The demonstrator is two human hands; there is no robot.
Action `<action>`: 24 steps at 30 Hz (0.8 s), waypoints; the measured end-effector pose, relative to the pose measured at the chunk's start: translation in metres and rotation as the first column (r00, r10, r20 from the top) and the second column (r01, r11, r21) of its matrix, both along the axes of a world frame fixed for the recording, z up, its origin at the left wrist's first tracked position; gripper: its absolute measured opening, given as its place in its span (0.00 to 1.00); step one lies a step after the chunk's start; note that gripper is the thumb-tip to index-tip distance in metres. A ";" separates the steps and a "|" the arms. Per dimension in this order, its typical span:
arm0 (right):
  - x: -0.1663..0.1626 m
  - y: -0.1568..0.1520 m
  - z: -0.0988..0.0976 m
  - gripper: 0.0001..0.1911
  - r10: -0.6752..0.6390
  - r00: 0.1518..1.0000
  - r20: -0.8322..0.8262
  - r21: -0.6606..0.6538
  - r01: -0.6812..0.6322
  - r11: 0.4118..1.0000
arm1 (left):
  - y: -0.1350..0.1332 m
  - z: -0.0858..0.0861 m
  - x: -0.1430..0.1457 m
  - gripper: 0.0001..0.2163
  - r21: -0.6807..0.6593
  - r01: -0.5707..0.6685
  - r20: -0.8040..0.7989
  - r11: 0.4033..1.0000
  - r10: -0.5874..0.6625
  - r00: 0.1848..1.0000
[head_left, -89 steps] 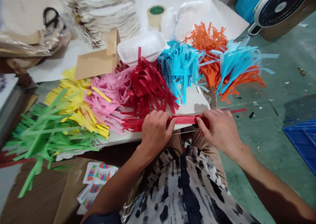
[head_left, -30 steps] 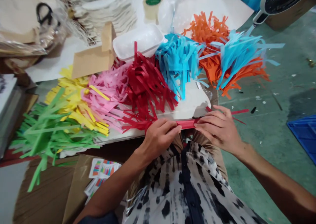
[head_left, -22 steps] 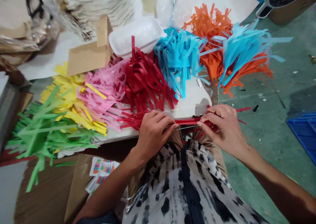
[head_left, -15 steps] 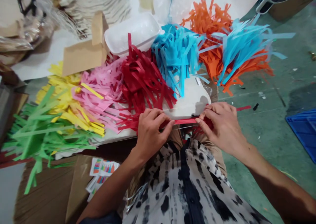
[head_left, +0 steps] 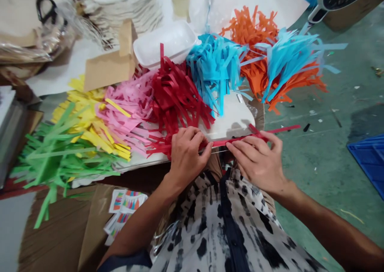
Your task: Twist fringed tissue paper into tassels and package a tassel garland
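My left hand (head_left: 188, 154) pinches a twisted red tissue-paper strip (head_left: 220, 143) at the table's near edge. From its other side the fringed red ends spread out on the table. My right hand (head_left: 259, 158) has its fingers closed on the same strip, a short span away, and loose red ends (head_left: 283, 129) stick out past its knuckles to the right. A thin white string (head_left: 218, 150) runs just below the strip. Beyond my left hand lies a heap of dark red tassels (head_left: 178, 94). My fingers hide part of the strip.
Fringed tassels in green (head_left: 57, 156), yellow (head_left: 90, 120), pink (head_left: 132, 98), blue (head_left: 214, 60) and orange (head_left: 255, 32) line the table. Behind them are a white tray (head_left: 165, 42), folded cardboard (head_left: 109, 70) and a tape roll (head_left: 181, 2). A blue crate (head_left: 367, 160) stands on the floor.
My right hand has shifted left and lower along the red strip, its fingers flatter now. More red ends show past it. My left hand keeps its pinch, and the view has shifted slightly.
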State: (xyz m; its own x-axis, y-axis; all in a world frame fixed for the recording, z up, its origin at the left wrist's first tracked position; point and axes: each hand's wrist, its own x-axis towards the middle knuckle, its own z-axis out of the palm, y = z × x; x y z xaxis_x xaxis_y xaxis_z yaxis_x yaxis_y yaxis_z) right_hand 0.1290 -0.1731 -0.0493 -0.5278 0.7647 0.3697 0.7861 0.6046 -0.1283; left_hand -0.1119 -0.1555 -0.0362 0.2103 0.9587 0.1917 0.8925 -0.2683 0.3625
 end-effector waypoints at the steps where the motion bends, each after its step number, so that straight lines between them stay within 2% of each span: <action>1: -0.001 -0.003 -0.002 0.22 0.023 1.000 0.000 -0.016 -0.023 1.000 | 0.000 0.000 -0.002 0.08 0.008 -0.018 -0.011 1.000 0.018 1.000; 6: 0.001 0.000 -0.001 0.19 0.002 0.999 -0.038 -0.138 -0.008 0.990 | 0.000 0.001 -0.035 0.12 0.080 -0.092 -0.058 0.992 0.097 0.994; 9: -0.001 0.007 0.002 0.16 0.003 0.992 -0.128 -0.125 -0.019 0.992 | -0.003 0.003 -0.049 0.06 0.275 -0.117 -0.071 0.954 0.142 0.987; 10: -0.002 0.009 0.003 0.15 0.006 0.989 -0.150 -0.110 -0.023 0.994 | -0.005 0.004 -0.046 0.02 0.350 -0.081 -0.064 0.933 0.110 0.992; 12: -0.006 0.011 0.004 0.12 0.010 0.986 -0.165 -0.088 -0.024 0.996 | -0.010 0.002 -0.032 0.08 0.436 0.091 -0.060 0.895 -0.072 0.996; 14: -0.007 0.013 0.005 0.09 0.005 0.987 -0.159 -0.088 -0.019 0.996 | -0.014 -0.002 -0.011 0.10 0.409 0.309 -0.066 0.858 -0.310 0.948; 15: -0.008 0.014 0.005 0.08 -0.001 0.987 -0.160 -0.095 -0.014 0.995 | -0.014 -0.005 -0.002 0.09 0.386 0.347 -0.049 0.855 -0.357 0.933; 18: -0.005 0.018 0.006 0.07 -0.018 0.981 -0.191 -0.160 -0.013 0.987 | -0.012 -0.012 0.013 0.06 0.296 0.320 0.053 0.900 -0.350 0.935; 21: -0.002 0.025 0.006 0.06 -0.026 0.971 -0.236 -0.232 -0.031 0.972 | -0.005 -0.014 0.009 0.05 0.192 0.278 0.160 0.941 -0.310 0.937; 24: 0.001 0.032 0.008 0.05 -0.014 0.969 -0.245 -0.282 -0.057 0.958 | 0.003 -0.011 0.002 0.05 0.096 0.282 0.187 0.955 -0.295 0.937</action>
